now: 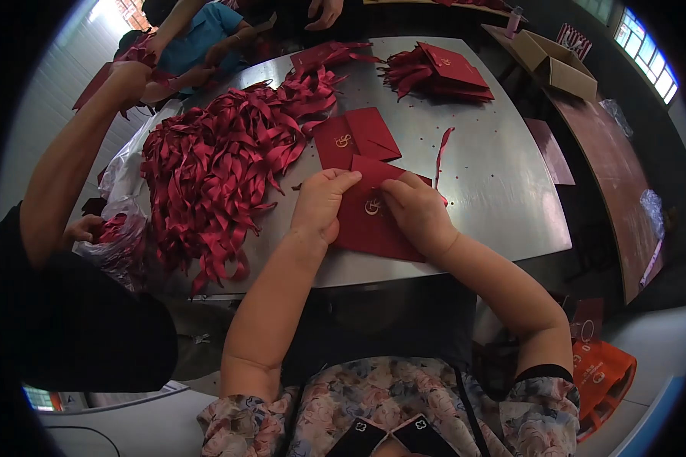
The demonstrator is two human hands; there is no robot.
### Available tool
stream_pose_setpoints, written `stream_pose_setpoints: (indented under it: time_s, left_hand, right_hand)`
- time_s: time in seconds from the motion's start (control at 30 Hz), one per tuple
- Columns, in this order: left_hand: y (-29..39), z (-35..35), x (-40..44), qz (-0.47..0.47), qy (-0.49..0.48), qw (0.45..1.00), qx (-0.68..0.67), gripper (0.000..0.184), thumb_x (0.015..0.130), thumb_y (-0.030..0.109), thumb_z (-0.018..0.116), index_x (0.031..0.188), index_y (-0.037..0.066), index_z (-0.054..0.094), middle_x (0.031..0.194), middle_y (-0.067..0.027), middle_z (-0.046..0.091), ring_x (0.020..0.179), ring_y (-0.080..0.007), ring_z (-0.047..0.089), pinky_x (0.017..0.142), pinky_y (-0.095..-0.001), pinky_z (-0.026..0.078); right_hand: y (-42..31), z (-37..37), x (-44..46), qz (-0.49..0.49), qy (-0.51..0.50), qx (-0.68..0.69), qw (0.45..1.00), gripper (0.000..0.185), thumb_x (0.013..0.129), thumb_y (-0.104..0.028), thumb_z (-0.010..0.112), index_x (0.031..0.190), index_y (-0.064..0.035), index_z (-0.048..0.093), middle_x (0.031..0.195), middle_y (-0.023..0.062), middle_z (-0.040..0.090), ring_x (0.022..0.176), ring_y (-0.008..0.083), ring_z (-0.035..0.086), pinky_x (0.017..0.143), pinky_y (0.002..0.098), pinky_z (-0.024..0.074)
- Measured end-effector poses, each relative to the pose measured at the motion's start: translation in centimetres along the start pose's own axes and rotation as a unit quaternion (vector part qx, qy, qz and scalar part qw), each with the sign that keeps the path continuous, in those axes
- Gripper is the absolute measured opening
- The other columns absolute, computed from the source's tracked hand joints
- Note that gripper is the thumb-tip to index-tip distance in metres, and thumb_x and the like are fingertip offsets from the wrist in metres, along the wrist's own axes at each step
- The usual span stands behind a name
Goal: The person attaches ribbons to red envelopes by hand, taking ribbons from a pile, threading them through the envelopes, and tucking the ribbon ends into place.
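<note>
Near the front edge of the metal table, a red bag with a gold emblem (pixel 373 225) lies between my hands. My left hand (pixel 322 202) pinches its upper left side, thumb on top. At the upper right of the bag, my right hand (pixel 421 213) has its fingers pressed together; a ribbon runs out behind this hand, and what its fingertips hold is hidden. Just beyond lies another red bag (pixel 354 135). A large heap of red ribbons (pixel 217 152) spreads to the left. A red ribbon (pixel 440 156) rises beside my right hand.
Stacked red bags (pixel 453 68) sit at the table's (pixel 503 221) far side. A co-worker's arm (pixel 76 152) reaches in from the left, and other people are behind the heap. At right, an open cardboard box (pixel 560 68) stands on a side table (pixel 610 190).
</note>
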State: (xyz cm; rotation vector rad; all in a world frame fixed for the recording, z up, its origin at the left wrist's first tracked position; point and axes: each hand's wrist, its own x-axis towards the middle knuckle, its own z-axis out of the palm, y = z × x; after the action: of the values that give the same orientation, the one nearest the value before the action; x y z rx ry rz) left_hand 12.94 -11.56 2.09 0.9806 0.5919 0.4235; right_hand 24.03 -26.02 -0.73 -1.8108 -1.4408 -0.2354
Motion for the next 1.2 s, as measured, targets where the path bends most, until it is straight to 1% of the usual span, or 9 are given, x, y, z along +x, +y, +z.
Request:
stream_pose_setpoints:
  time_s: [0.07,0.2,0.3,0.37,0.57,0.67,0.73,0.97,1.2]
  left_hand:
    - [0.3,-0.3,-0.2,-0.019,-0.004,0.999,-0.034,0.008,0.085,0.004,0.065,0.092,0.0,0.064,0.089,-0.0074,0.067,0.081,-0.016,0.064,0.076,-0.0306,0.053]
    - [0.4,-0.7,-0.5,-0.011,-0.014,1.0,-0.02,0.006,0.087,0.006,0.064,0.091,0.002,0.065,0.089,-0.0068,0.068,0.083,-0.0167,0.065,0.079,-0.0317,0.053]
    - [0.4,-0.7,-0.8,0.0,-0.023,1.0,-0.018,0.005,0.087,0.005,0.063,0.09,0.002,0.065,0.088,-0.0066,0.068,0.084,-0.0166,0.065,0.079,-0.0309,0.053]
    - [0.4,-0.4,-1.1,0.007,-0.028,0.999,-0.019,0.005,0.087,0.005,0.063,0.091,0.002,0.065,0.088,-0.0066,0.068,0.083,-0.0166,0.064,0.078,-0.0302,0.053]
    - [0.2,-0.8,-1.3,0.003,0.003,1.0,0.003,0.007,0.085,0.002,0.066,0.092,0.002,0.065,0.086,-0.0062,0.068,0.072,-0.0135,0.063,0.067,-0.0277,0.052]
    - [0.2,0.0,-2.1,0.053,0.042,0.994,0.087,0.008,0.083,0.002,0.068,0.091,0.0,0.068,0.082,-0.005,0.068,0.07,-0.01,0.061,0.064,-0.0261,0.05]
    - [0.2,0.6,-2.6,0.111,0.091,0.953,0.267,0.01,0.081,0.004,0.068,0.089,-0.002,0.07,0.079,-0.0046,0.069,0.07,-0.0079,0.059,0.064,-0.025,0.048]
    - [-0.1,-0.7,-1.9,0.175,0.052,0.96,0.212,0.011,0.08,0.005,0.068,0.088,-0.002,0.07,0.076,-0.0051,0.07,0.069,-0.0094,0.061,0.063,-0.0258,0.049]
    - [0.5,-0.5,-2.0,0.215,0.101,0.889,0.392,0.011,0.079,0.007,0.069,0.085,-0.001,0.069,0.072,-0.0073,0.069,0.064,-0.0111,0.061,0.062,-0.0277,0.05]
  right_hand:
    - [0.0,-0.4,0.3,0.044,0.024,0.065,0.997,0.013,0.085,-0.008,0.068,0.096,-0.0027,0.068,0.088,0.0138,0.063,0.078,0.0328,0.065,0.067,0.0396,0.0527]
    - [-0.8,-1.3,1.6,0.07,-0.001,0.109,0.992,0.011,0.084,-0.008,0.068,0.093,-0.0021,0.069,0.086,0.0137,0.064,0.077,0.0329,0.065,0.069,0.039,0.0519]
    - [-1.7,-1.6,2.5,0.04,-0.007,0.091,0.995,0.011,0.084,-0.009,0.067,0.092,-0.0022,0.069,0.084,0.0127,0.063,0.076,0.0332,0.064,0.068,0.039,0.0519]
    - [-2.5,-2.0,3.0,0.022,-0.044,0.017,0.999,0.011,0.084,-0.011,0.066,0.091,-0.0035,0.069,0.083,0.0116,0.063,0.076,0.0327,0.064,0.067,0.0398,0.0515]
    - [-3.2,-2.2,4.5,0.017,-0.111,-0.073,0.991,0.007,0.083,-0.013,0.063,0.084,-0.0055,0.066,0.084,0.0107,0.063,0.077,0.0324,0.064,0.067,0.0432,0.0509]
    - [-4.7,-2.7,5.7,0.019,-0.18,-0.145,0.973,0.008,0.081,-0.012,0.063,0.084,-0.0052,0.066,0.087,0.0113,0.065,0.08,0.0314,0.065,0.069,0.0421,0.0524]
    - [-5.1,-2.4,6.2,0.006,-0.203,-0.165,0.965,0.009,0.08,-0.011,0.062,0.085,-0.0051,0.066,0.088,0.0119,0.066,0.082,0.0312,0.066,0.071,0.0415,0.0531]
    - [-6.5,-1.8,6.7,0.001,-0.235,-0.187,0.954,0.013,0.08,-0.012,0.06,0.088,-0.0054,0.068,0.092,0.0133,0.068,0.085,0.0318,0.068,0.074,0.0422,0.0546]
    - [-6.3,-2.5,8.6,0.063,-0.312,-0.184,0.93,0.014,0.081,-0.014,0.059,0.088,-0.0055,0.068,0.087,0.0137,0.069,0.085,0.0325,0.068,0.075,0.0435,0.0538]
